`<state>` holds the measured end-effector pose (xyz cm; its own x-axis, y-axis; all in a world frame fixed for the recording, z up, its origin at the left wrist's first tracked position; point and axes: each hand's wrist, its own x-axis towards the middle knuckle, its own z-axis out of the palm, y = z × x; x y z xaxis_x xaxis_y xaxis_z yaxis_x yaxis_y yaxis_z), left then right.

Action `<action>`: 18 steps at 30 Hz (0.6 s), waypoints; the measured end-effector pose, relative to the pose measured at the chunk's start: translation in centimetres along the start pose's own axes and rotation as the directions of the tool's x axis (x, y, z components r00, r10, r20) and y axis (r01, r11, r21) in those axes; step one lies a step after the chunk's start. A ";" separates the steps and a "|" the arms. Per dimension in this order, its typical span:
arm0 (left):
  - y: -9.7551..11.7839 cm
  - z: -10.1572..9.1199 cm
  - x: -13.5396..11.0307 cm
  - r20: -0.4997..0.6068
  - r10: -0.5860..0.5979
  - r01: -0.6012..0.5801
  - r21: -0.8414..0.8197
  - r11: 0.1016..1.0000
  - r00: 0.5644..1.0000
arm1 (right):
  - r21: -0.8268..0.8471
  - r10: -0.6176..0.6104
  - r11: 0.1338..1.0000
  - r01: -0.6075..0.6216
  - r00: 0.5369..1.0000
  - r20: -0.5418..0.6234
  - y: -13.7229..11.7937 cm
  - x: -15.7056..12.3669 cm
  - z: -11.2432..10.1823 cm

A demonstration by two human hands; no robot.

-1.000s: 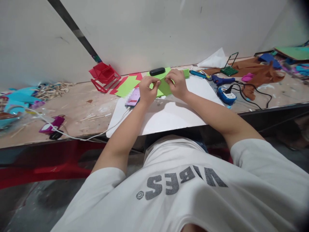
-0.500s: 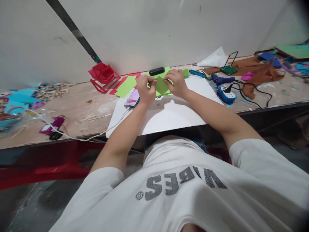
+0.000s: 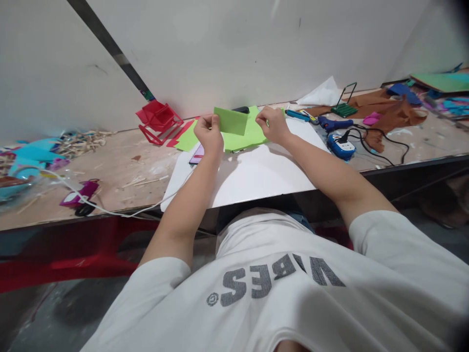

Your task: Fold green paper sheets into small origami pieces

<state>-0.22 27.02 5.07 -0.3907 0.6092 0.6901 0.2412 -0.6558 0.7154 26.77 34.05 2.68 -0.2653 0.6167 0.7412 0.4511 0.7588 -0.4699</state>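
Note:
My left hand (image 3: 209,133) pinches a small light-green card (image 3: 230,121) by its left edge and holds it up, tilted toward me. A short gap to its right is my right hand (image 3: 274,124), apart from the card. Its fingers are curled together, and whether anything small is between them is hidden. Beneath both hands, larger light-green sheets (image 3: 242,142) lie on a white board (image 3: 252,176). A black oblong case (image 3: 242,110) shows partly behind the card. Beside my left wrist lies a phone (image 3: 196,155), mostly covered by the arm, with a white cable.
A small red chair model (image 3: 158,121) stands at the left over red sheets (image 3: 178,134). To the right are a cutter (image 3: 298,115), a blue glue gun (image 3: 334,123), a blue power socket (image 3: 341,146) with black cable, and brown cloth (image 3: 388,110). Wooden sticks (image 3: 82,143) lie far left.
My right hand has let go of the green card and moved slightly right. My left hand has shifted left and lifted the card, which now faces me more.

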 end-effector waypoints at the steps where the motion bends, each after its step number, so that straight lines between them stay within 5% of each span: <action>1: -0.1 0.0 0.1 0.009 -0.053 0.053 -0.035 0.998 0.999 | 0.066 0.049 0.997 -0.049 0.999 -0.002 -0.2 -0.1 0.2; 6: -1.2 0.1 -0.2 0.124 -0.330 0.344 -0.119 0.931 0.936 | 0.488 0.257 0.819 -0.303 0.953 0.161 -4.9 -1.4 2.5; 10: -2.1 0.6 -0.8 0.166 -0.412 0.431 -0.103 0.896 0.896 | 0.562 0.327 0.750 -0.349 0.934 0.143 -8.0 -1.9 3.3; 18: 0.4 1.9 -2.4 0.254 -0.605 0.621 0.020 0.783 0.755 | 0.520 0.406 0.795 -0.314 0.911 -0.071 -6.1 -0.4 2.0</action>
<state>2.48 26.11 3.88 -0.2148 0.9698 0.1158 -0.0358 -0.1263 0.9913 22.41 29.59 4.31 0.0019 0.8551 0.5184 -0.0011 0.5184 -0.8551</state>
